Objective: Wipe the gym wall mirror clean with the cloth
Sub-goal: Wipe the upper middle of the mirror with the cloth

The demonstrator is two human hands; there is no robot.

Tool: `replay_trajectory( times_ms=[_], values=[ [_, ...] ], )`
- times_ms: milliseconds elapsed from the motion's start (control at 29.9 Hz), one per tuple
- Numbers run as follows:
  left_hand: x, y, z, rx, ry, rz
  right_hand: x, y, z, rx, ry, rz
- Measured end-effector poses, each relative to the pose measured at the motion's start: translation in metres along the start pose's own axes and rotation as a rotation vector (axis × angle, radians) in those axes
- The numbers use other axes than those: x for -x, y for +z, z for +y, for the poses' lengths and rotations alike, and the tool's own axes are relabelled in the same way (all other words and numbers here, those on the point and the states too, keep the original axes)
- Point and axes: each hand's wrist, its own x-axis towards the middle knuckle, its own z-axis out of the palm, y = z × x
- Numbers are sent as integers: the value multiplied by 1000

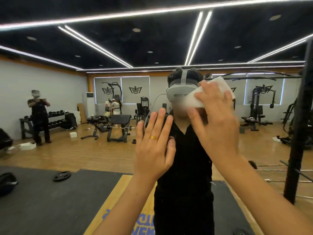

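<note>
The gym wall mirror (71, 155) fills the whole view and reflects the room and a person in black wearing a headset. A folded white cloth (201, 95) lies flat against the glass at upper centre right. My right hand (216, 121) presses on it with straight, spread fingers. My left hand (155, 146) rests flat on the glass lower and to the left of the cloth, fingers straight, a gold ring on one finger. The cloth's lower right part is hidden under my right hand.
A dark upright post (299, 119) stands at the right edge. The reflection shows a weight bench (118, 128), a dumbbell rack (55, 119), a weight plate (61, 175) on black mats, and another person (39, 116) at far left.
</note>
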Motion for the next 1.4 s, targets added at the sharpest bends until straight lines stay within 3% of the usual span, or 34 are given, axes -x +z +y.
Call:
replay_trajectory(
  times_ms=[301,435,635,869,1003,1170,1404],
  values=[
    [1,-3,-1,-22,-7,-29,-12,-1,23,31,-105,79],
    [0,-5,2,1,-31,-17,-41,-18,42,-56,28,116],
    [-44,-26,46,183,-49,93,-30,-32,60,-94,-87,-53],
    [-101,-20,94,212,74,-53,-31,-73,74,-277,-74,-119],
    [-105,-14,106,207,-10,-38,14,-98,96,-177,-101,-69],
    [-121,1,125,50,-46,-4,68,-131,151,119,-253,-168],
    [-124,23,150,130,-208,108,76,-155,208,291,-323,-226]
  ],
)
